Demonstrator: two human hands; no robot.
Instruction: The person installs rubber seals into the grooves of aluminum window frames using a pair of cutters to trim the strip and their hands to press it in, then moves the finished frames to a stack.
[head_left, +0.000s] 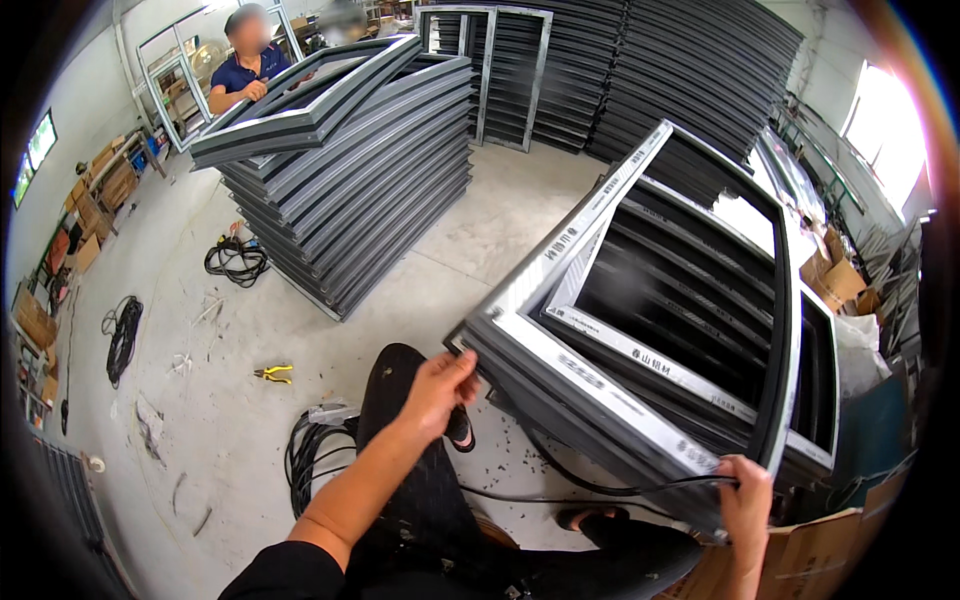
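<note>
A dark grey metal window frame (565, 360), partly wrapped in pale printed film, lies tilted on top of a stack of similar frames in front of me. My left hand (443, 392) is at its near left corner, fingers closed on the edge. At the near right corner, my right hand (746, 496) is closed around a thin black rubber-like strip (630, 490). This strip sags in a curve below the frame's near side. The right fingertips are beside the frame's edge; whether they touch it I cannot tell.
Another tall stack of dark frames (350, 190) stands ahead left, where a co-worker (245, 65) holds the top frame. Yellow-handled pliers (273, 374) and coiled black cables (237, 260) lie on the floor. Cardboard (815, 560) is by my right arm. More stacked frames (680, 60) line the back.
</note>
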